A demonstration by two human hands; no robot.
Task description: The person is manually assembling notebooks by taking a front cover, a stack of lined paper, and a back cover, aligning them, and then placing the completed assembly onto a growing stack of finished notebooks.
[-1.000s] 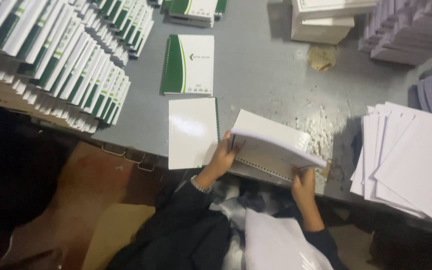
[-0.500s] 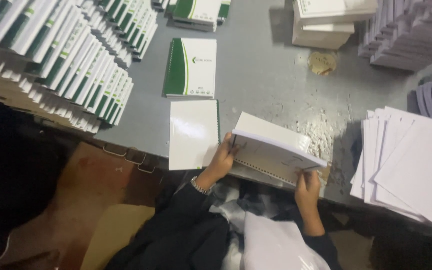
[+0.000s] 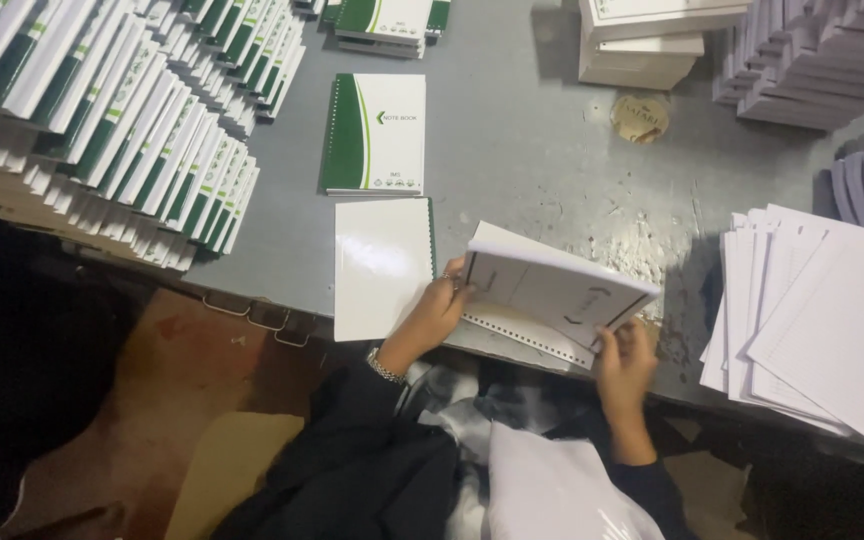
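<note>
Since the earlier frame the thick white block of punched loose pages (image 3: 552, 290) has tipped a little further up off the grey table (image 3: 552, 150), and the right hand (image 3: 624, 362) has slid along its near edge toward the right corner. The block lies just right of the plain white spiral-bound cover sheet (image 3: 382, 268), its long axis running left to right and slanting away from the table's near edge, with a strip of punched holes showing beneath it. Both hands are on it: the left hand (image 3: 437, 312) grips the left end, thumb over the top and fingers curled under, while the right hand pinches the lower right corner, fingers closed on the pages. The cover sheet is touched by neither hand, though the left one is nearer. Beyond the cover sheet lies a green-and-white spiral notebook (image 3: 377, 132).
</note>
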